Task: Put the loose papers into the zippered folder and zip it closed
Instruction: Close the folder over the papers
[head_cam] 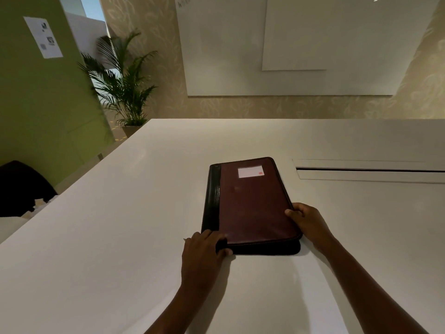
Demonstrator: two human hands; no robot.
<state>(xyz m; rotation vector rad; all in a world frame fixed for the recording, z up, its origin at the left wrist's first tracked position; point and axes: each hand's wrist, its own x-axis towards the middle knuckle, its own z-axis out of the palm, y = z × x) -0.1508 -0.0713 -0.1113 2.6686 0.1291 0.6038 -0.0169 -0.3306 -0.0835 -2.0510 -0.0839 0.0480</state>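
A dark maroon zippered folder [250, 201] with a black spine and a white label lies flat and closed on the white table [120, 225]. My left hand [203, 254] grips its near left corner, fingers on the cover and thumb at the near edge. My right hand [308, 222] holds the right edge near the front corner, fingers curled over the zipper side. No loose papers are visible. Whether the zipper is shut along its length I cannot tell.
A cable slot with a flap [370, 171] is cut into the table to the right of the folder. A dark chair [21, 186] stands at the left edge. A potted palm [122, 85] and a whiteboard [289, 44] are beyond the table.
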